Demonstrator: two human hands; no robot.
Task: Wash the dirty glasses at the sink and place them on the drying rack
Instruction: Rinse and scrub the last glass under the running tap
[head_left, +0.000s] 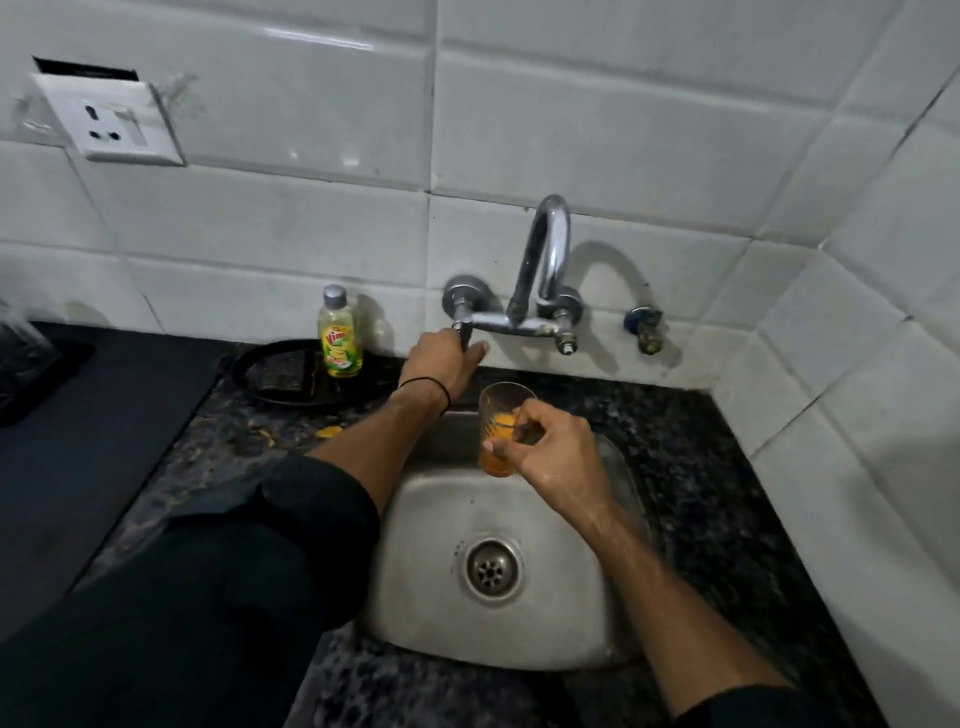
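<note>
My right hand (545, 452) grips a clear glass (500, 415) with orange residue at its bottom, held upright over the back of the steel sink (441, 613). My left hand (447, 358) is curled round the left handle of the chrome wall tap (540, 270). No water stream shows from the spout. The glass sits just below and right of the left hand.
A bottle of yellow dish soap (340, 338) stands on a round black tray (270, 374) left of the tap. A dark mat (78, 441) covers the left counter. The granite counter (727, 493) runs right to the tiled corner. A wall socket (111, 122) is upper left.
</note>
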